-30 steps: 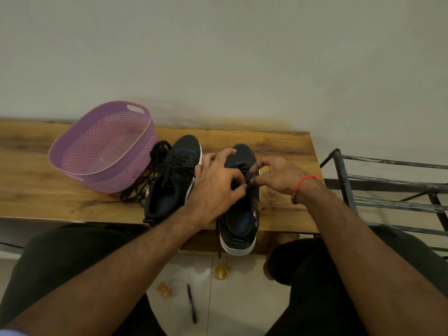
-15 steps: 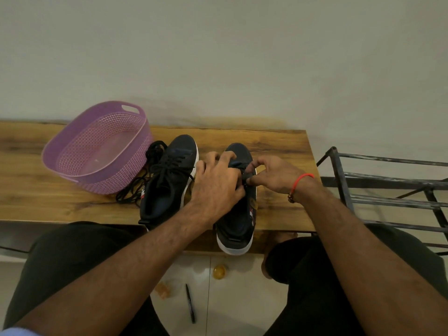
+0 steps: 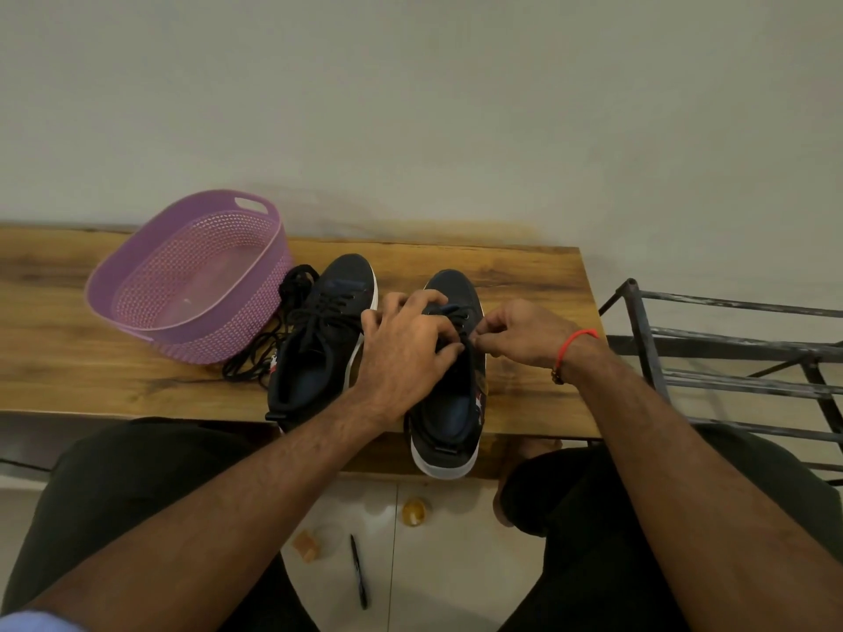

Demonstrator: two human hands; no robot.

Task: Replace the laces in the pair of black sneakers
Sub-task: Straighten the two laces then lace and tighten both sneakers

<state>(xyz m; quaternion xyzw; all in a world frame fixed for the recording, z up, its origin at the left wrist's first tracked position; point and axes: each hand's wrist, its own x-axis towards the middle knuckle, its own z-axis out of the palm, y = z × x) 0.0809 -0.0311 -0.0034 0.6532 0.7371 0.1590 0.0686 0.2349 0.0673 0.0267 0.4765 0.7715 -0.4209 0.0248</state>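
Observation:
Two black sneakers with white soles stand side by side on the wooden table [image 3: 91, 371]. The left sneaker [image 3: 319, 339] is laced. The right sneaker [image 3: 451, 403] overhangs the table's front edge with its heel. My left hand [image 3: 406, 353] lies over its eyelet area, fingers curled on the upper and the lace. My right hand [image 3: 520, 333] pinches a black lace end at the shoe's right eyelets. A heap of loose black laces [image 3: 269, 353] lies left of the left sneaker.
A purple perforated basket [image 3: 191, 285] sits on the table's left, touching the loose laces. A dark metal rack [image 3: 730, 358] stands right of the table. On the tiled floor below lie a black pen [image 3: 359, 572] and small amber objects [image 3: 413, 513].
The view shifted slightly. My right hand has drawn a little to the right and away from the left hand, still pinching the lace. The left hand stays on the right sneaker.

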